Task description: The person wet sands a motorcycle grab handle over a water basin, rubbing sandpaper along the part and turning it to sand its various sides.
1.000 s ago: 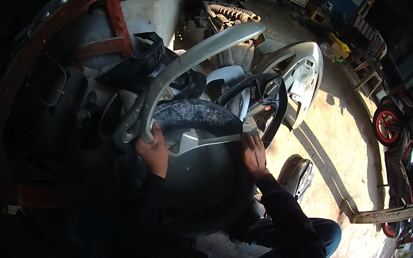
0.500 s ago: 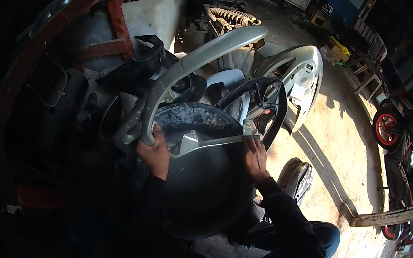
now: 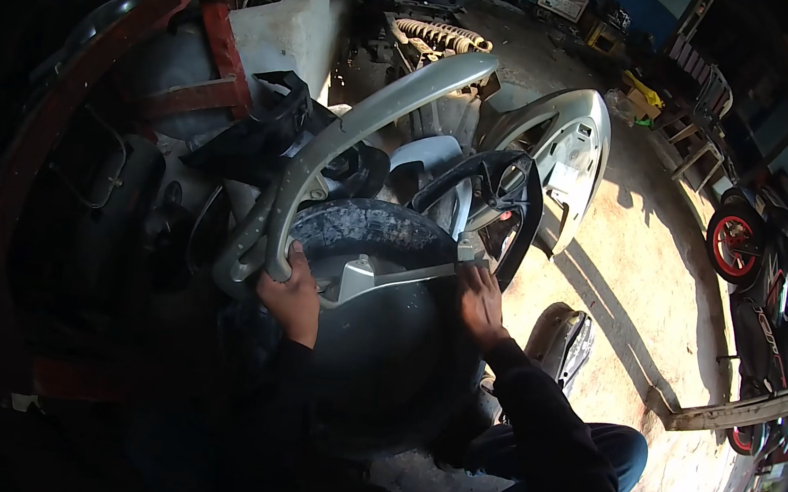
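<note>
A large curved silver-grey panel (image 3: 369,111) rises over a dark tyre (image 3: 368,223). My left hand (image 3: 293,299) is closed round the panel's lower end, thumb on top. From there a thin silver arm with a bracket (image 3: 357,278) runs right to a small end tab. My right hand (image 3: 481,304) is at that tab, its fingers pressed together on a small dark piece that I cannot make out. A black looped plastic part (image 3: 529,202) stands just beyond my right hand.
A second silver panel (image 3: 585,155) leans behind the black part. A red metal frame (image 3: 227,54) stands at left. Coil springs (image 3: 441,35) lie at the back. A motorcycle with a red wheel (image 3: 736,243) and a wooden beam (image 3: 743,411) are at right.
The whole view has shifted slightly, with the panel appearing a little lower and further left. My left hand keeps its grip. My right hand stays at the tab, its fingers slightly moved.
</note>
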A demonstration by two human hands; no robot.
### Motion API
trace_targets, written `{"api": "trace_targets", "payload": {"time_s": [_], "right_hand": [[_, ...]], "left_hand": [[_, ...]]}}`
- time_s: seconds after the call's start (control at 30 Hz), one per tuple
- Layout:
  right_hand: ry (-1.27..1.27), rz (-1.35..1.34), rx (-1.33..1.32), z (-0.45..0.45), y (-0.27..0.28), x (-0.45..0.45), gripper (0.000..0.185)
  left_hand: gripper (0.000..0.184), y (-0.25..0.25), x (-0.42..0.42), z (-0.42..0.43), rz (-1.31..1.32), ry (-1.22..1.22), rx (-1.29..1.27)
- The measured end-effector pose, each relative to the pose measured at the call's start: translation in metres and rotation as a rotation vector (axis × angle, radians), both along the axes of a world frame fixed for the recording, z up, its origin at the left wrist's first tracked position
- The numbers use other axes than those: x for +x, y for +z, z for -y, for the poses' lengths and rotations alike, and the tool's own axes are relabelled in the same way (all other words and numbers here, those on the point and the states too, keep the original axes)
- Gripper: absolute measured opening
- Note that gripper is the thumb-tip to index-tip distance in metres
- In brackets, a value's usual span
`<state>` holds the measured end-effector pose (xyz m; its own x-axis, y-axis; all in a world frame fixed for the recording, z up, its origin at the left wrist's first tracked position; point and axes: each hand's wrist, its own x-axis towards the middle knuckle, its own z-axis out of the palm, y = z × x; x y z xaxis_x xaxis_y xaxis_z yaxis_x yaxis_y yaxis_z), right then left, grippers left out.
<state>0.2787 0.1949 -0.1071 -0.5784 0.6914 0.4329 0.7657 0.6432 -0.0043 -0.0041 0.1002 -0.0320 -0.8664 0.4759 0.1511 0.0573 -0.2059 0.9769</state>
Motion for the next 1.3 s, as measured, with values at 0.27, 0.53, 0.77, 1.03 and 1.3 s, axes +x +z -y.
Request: {"api": "trace_targets", "payload": {"time_s": [0.27, 0.53, 0.77, 1.03, 1.3], "right_hand": [[0.029, -0.071, 0.058, 0.004, -0.003, -0.007, 0.035], [0.040, -0.104, 0.151, -0.015, 0.000, 0.005, 0.024], [0.014, 0.316, 0.040, -0.029, 0.027, 0.020, 0.014], [-0.075, 0.372, 0.024, -0.019, 0.021, 0.023, 0.029], [-0.010, 0.385, 0.004, -0.026, 0.025, 0.013, 0.020]], "left_hand": [[0.014, 0.004, 0.002, 0.005, 0.107, -0.036, 0.004], [0.016, 0.003, -0.002, 0.013, 0.076, 0.005, -0.014], [0.017, -0.015, -0.007, 0.009, -0.287, 0.083, 0.006], [0.017, 0.005, -0.001, 0.012, -0.146, 0.040, -0.051], [0.018, 0.005, 0.001, 0.013, -0.153, 0.039, -0.034]]}}
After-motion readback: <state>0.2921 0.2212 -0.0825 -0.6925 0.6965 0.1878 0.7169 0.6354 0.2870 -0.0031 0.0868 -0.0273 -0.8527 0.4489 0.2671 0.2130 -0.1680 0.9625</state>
